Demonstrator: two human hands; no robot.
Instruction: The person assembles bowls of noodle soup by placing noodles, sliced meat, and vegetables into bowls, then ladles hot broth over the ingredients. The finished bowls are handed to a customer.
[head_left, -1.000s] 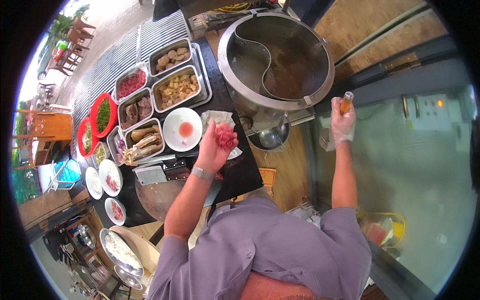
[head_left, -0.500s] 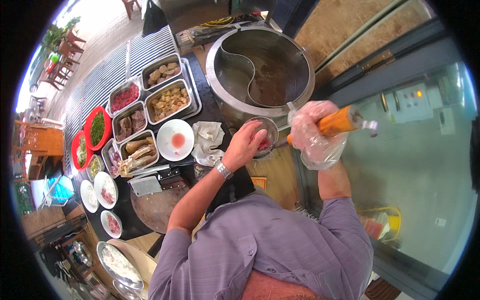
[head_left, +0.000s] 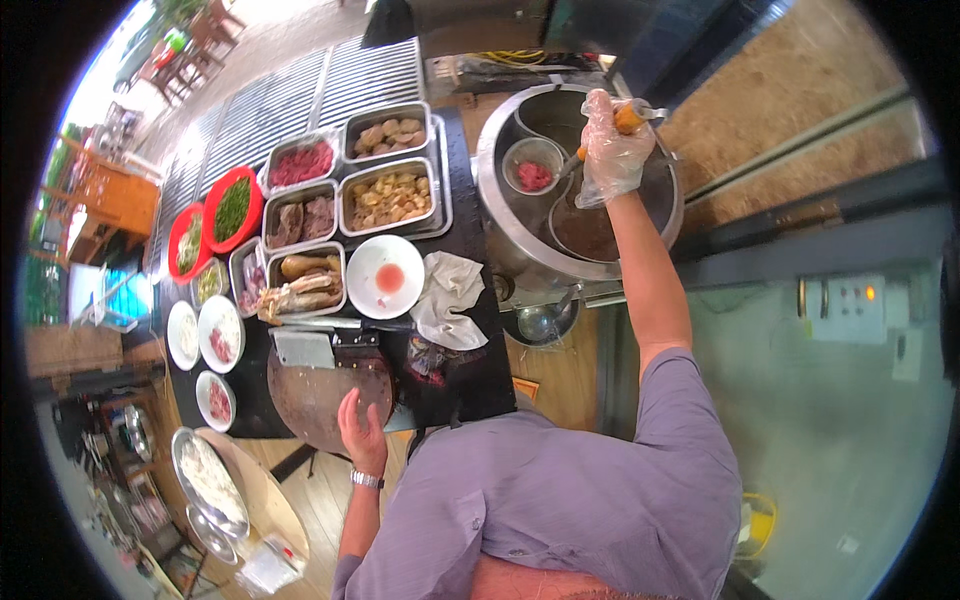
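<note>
My right hand point(head_left: 612, 150), in a clear plastic glove, grips the orange-brown handle of a strainer ladle point(head_left: 541, 149). Pieces of red raw meat point(head_left: 535, 177) lie in its bowl, which is over the left part of a large round steel pot point(head_left: 490, 215) with a curved divider. Whether the bowl touches the liquid I cannot tell. My bare left hand point(head_left: 362, 430), with a metal watch at the wrist, is open and holds nothing. It is at the near right edge of a round chopping board point(head_left: 312, 400). A cleaver point(head_left: 303, 349) lies along the board's far edge.
Steel trays of meat point(head_left: 388, 197) stand left of the pot, beside red bowls of greens point(head_left: 233, 210). A white bowl point(head_left: 362, 295) with pinkish liquid sits next to a crumpled cloth point(head_left: 450, 300). Several small white bowls point(head_left: 220, 330) line the table's left. Below the pot hangs another ladle point(head_left: 540, 322).
My right hand has carried the strainer ladle forward over the pot. My left hand has left the meat in the strainer and moved back left to the chopping board. The view has shifted.
</note>
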